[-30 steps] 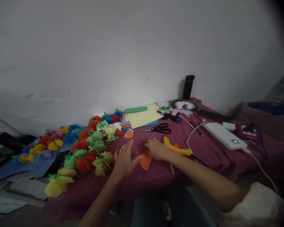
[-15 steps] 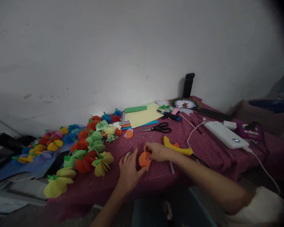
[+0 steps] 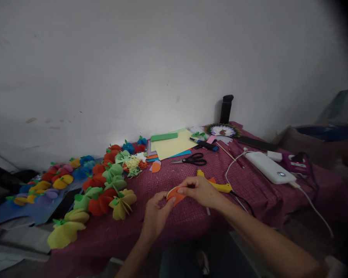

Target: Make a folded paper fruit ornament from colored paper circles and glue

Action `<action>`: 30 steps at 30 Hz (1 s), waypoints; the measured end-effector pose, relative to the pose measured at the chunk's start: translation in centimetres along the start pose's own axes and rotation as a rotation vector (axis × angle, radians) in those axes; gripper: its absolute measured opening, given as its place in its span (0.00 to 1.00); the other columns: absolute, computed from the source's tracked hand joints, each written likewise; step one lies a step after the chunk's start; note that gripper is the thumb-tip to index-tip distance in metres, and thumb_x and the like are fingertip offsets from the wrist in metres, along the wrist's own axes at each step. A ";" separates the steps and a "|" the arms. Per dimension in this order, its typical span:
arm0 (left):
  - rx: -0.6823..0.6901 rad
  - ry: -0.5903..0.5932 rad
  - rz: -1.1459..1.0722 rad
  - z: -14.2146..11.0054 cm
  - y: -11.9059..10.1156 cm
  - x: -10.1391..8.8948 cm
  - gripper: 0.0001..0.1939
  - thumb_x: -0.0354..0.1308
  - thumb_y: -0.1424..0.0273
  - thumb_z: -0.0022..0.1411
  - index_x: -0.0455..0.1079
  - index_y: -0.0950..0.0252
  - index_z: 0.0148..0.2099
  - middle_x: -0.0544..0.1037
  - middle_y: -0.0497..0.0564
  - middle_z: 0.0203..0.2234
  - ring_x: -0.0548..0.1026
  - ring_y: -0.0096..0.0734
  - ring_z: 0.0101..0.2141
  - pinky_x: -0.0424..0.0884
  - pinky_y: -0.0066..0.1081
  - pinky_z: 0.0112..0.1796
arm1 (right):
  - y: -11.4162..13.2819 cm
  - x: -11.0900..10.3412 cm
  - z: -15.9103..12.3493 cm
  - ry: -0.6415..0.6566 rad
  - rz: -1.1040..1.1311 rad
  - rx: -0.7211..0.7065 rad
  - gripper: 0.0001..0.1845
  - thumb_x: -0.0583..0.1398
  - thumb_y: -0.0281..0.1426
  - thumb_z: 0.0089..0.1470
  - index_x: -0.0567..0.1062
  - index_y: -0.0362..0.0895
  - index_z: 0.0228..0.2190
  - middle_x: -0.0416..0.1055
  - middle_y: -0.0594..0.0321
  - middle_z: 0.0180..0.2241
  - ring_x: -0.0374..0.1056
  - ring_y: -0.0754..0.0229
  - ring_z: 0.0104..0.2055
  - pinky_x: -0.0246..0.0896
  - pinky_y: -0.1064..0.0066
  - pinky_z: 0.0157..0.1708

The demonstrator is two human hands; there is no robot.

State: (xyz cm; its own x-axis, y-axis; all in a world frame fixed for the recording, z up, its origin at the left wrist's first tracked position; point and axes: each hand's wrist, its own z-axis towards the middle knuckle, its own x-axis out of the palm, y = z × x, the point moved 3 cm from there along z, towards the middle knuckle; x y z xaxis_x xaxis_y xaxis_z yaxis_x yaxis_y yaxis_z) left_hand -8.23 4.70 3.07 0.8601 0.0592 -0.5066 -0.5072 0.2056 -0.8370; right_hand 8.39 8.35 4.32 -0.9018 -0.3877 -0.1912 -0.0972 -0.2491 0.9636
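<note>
Both my hands hold a small orange paper piece (image 3: 176, 194) just above the maroon checked tablecloth (image 3: 174, 224). My left hand (image 3: 156, 214) pinches its lower left edge with thumb and fingertips. My right hand (image 3: 201, 190) grips its right side, fingers curled over the top. A yellow glue gun (image 3: 220, 186) lies right behind my right hand. Black scissors (image 3: 193, 158) lie farther back, near a stack of coloured paper sheets (image 3: 172, 144).
Several folded paper flowers (image 3: 104, 189) in red, green, yellow and blue line the table's left side. A white power bank (image 3: 269, 167) with a cable, a purple device (image 3: 295, 164), a black bottle (image 3: 226, 109) and a round paper ornament (image 3: 222, 130) sit at right and back.
The orange piece lay on the cloth under my right hand; both hands have since lifted it off the table and hold it between them. The camera tilted slightly.
</note>
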 end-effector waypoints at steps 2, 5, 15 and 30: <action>-0.035 0.039 -0.033 -0.1 -0.3 0.2 0.13 0.55 0.62 0.54 0.75 0.65 0.35 0.76 0.45 0.25 0.71 0.31 0.30 0.65 0.28 0.34 | 0.1 -0.1 -0.3 -0.082 -0.001 -0.004 0.11 0.61 0.37 0.47 0.76 0.41 0.25 0.72 0.64 0.23 0.64 0.64 0.26 0.57 0.73 0.27; -0.079 0.074 -0.103 -0.2 -0.3 0.4 0.15 0.54 0.61 0.56 0.75 0.67 0.36 0.75 0.44 0.23 0.71 0.30 0.29 0.65 0.27 0.32 | 0.3 0.2 -0.9 -0.059 0.031 -0.025 0.10 0.61 0.36 0.48 0.76 0.41 0.30 0.73 0.64 0.26 0.65 0.64 0.27 0.58 0.73 0.27; 0.574 -0.039 0.224 -0.9 -1.3 -0.6 0.12 0.57 0.70 0.56 0.72 0.57 0.44 0.77 0.50 0.37 0.71 0.35 0.41 0.65 0.36 0.43 | 1.9 -0.1 -3.7 -0.143 -0.358 -0.595 0.05 0.58 0.30 0.54 0.75 0.44 0.31 0.73 0.60 0.30 0.66 0.61 0.34 0.60 0.68 0.35; 1.052 -0.233 0.592 -2.4 -4.6 -1.6 0.13 0.50 0.71 0.60 0.72 0.55 0.44 0.80 0.46 0.33 0.72 0.32 0.36 0.59 0.34 0.41 | 3.5 -0.5 -6.0 -0.287 -0.590 -0.922 0.12 0.53 0.23 0.54 0.73 0.47 0.36 0.76 0.62 0.32 0.68 0.62 0.37 0.60 0.66 0.38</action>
State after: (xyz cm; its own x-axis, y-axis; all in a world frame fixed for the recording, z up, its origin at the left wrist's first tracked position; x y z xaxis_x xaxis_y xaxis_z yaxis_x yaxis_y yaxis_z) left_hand -7.43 1.30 7.20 0.5567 0.5620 -0.6118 -0.6242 0.7689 0.1384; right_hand 11.02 2.40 6.63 -0.8925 0.1956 -0.4064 -0.2990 -0.9312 0.2085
